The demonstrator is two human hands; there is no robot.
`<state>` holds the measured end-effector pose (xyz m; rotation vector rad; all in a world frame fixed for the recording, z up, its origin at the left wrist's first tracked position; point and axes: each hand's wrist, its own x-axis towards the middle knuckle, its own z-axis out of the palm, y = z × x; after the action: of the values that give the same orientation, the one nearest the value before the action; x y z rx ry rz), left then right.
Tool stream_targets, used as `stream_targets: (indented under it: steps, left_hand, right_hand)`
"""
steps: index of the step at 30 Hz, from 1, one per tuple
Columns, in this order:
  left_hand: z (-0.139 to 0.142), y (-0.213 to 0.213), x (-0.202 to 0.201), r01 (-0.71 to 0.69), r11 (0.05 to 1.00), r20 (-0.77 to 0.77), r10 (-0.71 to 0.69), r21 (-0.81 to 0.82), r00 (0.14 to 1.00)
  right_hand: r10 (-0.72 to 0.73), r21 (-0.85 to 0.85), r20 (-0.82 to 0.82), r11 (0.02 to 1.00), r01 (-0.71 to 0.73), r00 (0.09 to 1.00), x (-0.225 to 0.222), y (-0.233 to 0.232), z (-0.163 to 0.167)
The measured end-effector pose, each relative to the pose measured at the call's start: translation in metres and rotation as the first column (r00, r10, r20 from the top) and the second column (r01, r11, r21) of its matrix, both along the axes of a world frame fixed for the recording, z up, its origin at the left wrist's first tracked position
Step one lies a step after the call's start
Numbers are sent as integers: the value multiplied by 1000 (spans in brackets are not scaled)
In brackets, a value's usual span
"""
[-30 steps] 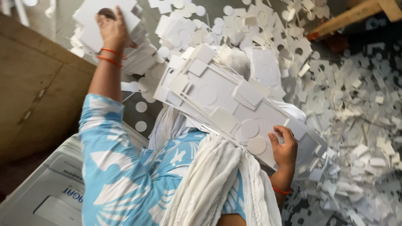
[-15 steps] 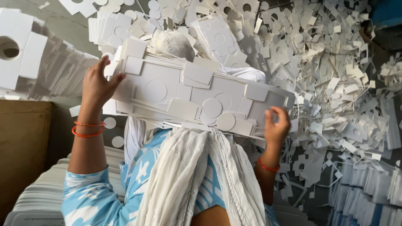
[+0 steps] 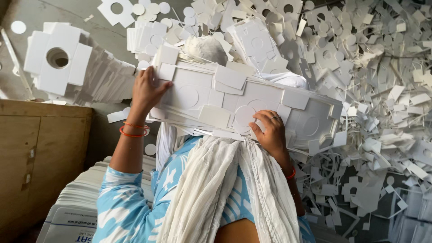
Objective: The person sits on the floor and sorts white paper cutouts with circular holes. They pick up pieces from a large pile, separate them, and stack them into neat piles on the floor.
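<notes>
Moved since earlier: right hand (image 3: 271,131) shifted inward along die-cut card stack (image 3: 252,101), fingers curled gripping near edge; left hand (image 3: 147,90) clasping left end. Risk: loose sheets sliding off if tilted.

My left hand (image 3: 146,92) and right hand (image 3: 270,130) sit on a thick stack of white die-cut card sheets (image 3: 252,101) that fills the space across my lap, so nothing passes straight ahead. To my right the floor is buried under a heap of white card offcuts (image 3: 387,103), with no clear gap between them. Beyond the stack lie more piles of punched blanks (image 3: 148,38). To my left a tall stack of cut blanks with a round hole (image 3: 67,67) leans just above a wooden cabinet (image 3: 40,153). The only bare room is the grey floor (image 3: 67,18) at the far left.
</notes>
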<state>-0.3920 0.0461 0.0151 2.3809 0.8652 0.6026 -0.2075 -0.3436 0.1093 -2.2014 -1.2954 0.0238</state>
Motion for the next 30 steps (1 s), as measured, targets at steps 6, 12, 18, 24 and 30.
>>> stream_targets:
  steps: [6, 12, 18, 24, 30]
  left_hand:
    - [1, 4, 5, -122, 989, 3, 122, -78, 992]
    - [41, 4, -2, -137, 934, 21, 152, -330, 988]
    - [99, 12, -8, 390, 623, 483, -22, -678, 875]
    - [155, -6, -2, 634, 338, 686, 51, -695, 725]
    - [199, -48, 19, 784, 187, 806, 170, -592, 568]
  right_hand:
    - [17, -8, 30, 1000, -17, 999, 0, 10, -13]
    - [22, -12, 27, 1000, -22, 999, 1, 11, -15]
    - [51, -25, 33, 998, -50, 998, -2, 14, -15]
    - [168, -68, 20, 984, -166, 986, -13, 11, -23]
    - [229, -79, 16, 971, -227, 973, -15, 8, -25]
